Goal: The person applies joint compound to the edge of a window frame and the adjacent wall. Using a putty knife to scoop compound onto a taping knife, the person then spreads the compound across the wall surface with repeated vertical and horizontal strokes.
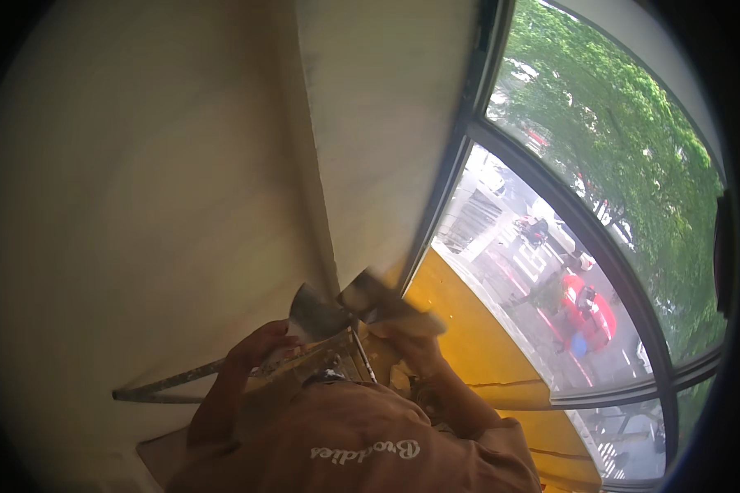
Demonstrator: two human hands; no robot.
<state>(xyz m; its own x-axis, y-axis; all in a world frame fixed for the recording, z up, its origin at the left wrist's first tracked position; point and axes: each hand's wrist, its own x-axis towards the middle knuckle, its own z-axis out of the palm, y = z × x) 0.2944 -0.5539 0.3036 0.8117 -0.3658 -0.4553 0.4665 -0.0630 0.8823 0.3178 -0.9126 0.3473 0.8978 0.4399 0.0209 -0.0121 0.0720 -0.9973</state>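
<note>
My left hand (pixel 263 343) is closed at the near edge of a wide, dark-bladed putty knife (pixel 316 313). Its blade stands close to the wall corner. My right hand (pixel 416 350) grips a second wide putty knife (pixel 376 297), smeared by motion, with a pale strip along its near edge. The two blades come close together in front of my chest; whether they touch I cannot tell. Any filler on them is too blurred to make out.
A plain wall (pixel 181 189) meets a narrower wall strip (pixel 386 140) at a vertical corner ahead. To the right stands a dark-framed window (pixel 543 177) above a yellow surface (pixel 469 316). Below my hands is a spattered stepladder or stand (pixel 333 359), with a bar (pixel 173 381) reaching left.
</note>
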